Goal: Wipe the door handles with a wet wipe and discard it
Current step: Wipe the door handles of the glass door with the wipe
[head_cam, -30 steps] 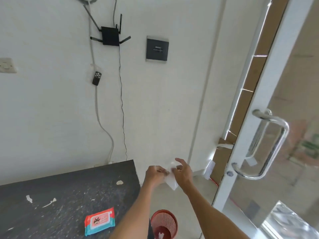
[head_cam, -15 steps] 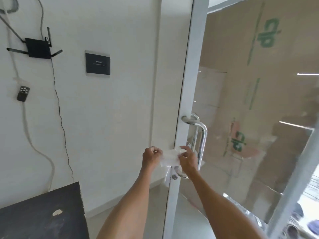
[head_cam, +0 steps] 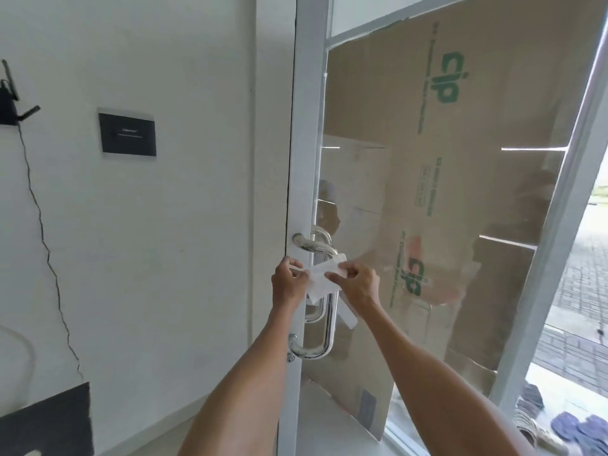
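Fingers of the left hand and of the right hand each pinch one end of the white wet wipe. They hold it spread between them just in front of the chrome door handle, near the upper part of its upright bar. The handle is fixed to a white-framed glass door with printed cardboard behind the pane. A dark wall panel hangs on the wall to the left, and a corner of the dark worktop shows at the lower left.

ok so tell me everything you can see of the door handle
The door handle is a shiny chrome tube bent into a D-shaped pull, upright, fixed at top and bottom to the white door frame. The left hand and right hand hold a white wet wipe before its upper part; contact cannot be told.
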Action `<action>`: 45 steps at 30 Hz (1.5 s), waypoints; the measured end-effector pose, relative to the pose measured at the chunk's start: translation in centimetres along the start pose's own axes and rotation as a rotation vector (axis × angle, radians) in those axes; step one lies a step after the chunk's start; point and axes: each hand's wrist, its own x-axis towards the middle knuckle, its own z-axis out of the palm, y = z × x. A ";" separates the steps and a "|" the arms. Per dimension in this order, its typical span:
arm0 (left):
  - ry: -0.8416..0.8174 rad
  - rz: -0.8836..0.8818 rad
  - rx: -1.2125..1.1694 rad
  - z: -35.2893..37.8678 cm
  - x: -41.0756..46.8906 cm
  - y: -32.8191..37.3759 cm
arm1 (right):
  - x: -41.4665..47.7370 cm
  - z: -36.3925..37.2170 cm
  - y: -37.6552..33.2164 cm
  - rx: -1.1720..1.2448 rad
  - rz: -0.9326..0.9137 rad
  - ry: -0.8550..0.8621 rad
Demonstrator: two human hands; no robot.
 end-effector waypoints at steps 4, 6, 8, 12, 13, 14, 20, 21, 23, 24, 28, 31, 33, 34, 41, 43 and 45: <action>0.040 0.043 -0.005 0.1 1.5 0.6 | 2.0 0.8 -0.6 0.008 -0.027 0.065; 0.052 0.055 0.009 -0.2 2.6 0.5 | 3.0 1.5 -1.2 0.007 -0.054 0.078; 0.063 0.061 0.021 -0.5 3.8 0.5 | 4.0 2.3 -1.8 0.006 -0.083 0.071; 0.095 0.104 0.031 -0.9 6.0 0.7 | 5.9 4.0 -3.3 -0.037 -0.160 0.059; 0.098 0.110 0.045 -1.1 6.6 0.6 | 6.4 4.6 -3.7 -0.041 -0.164 0.060; 0.099 0.116 0.055 -1.2 7.0 0.6 | 6.8 5.0 -3.9 -0.050 -0.164 0.062; 0.122 0.111 0.087 -0.9 9.8 0.1 | 9.4 7.4 -4.1 -0.108 -0.164 0.087; 0.127 0.101 0.097 -0.7 10.2 0.0 | 9.9 7.7 -4.1 -0.109 -0.162 0.086; 0.148 0.080 0.114 -0.4 11.4 -0.4 | 11.1 8.5 -3.8 -0.099 -0.135 0.079; 0.157 0.071 0.120 -0.4 11.6 -0.7 | 11.2 8.5 -3.8 -0.094 -0.111 0.076; 0.157 0.019 0.189 0.0 12.8 -2.1 | 12.4 8.9 -2.7 -0.308 -0.155 0.065; 0.133 0.018 0.219 0.6 13.3 -3.1 | 13.1 9.2 -2.7 -0.448 -0.258 0.025; 0.133 0.011 0.213 1.0 13.5 -3.0 | 13.4 9.6 -3.3 -0.466 -0.288 -0.028; 0.141 0.008 0.208 1.1 13.7 -2.9 | 13.4 9.9 -3.6 -0.490 -0.299 -0.063; 0.198 0.134 0.205 1.3 14.7 -1.5 | 13.3 11.0 -3.7 -0.728 -0.393 -0.196; 0.190 0.168 0.216 1.4 14.9 -1.2 | 13.0 10.7 -2.9 -0.740 -0.436 -0.187; 0.174 0.176 0.218 1.5 15.2 -0.7 | 12.6 10.2 -1.8 -0.772 -0.518 -0.183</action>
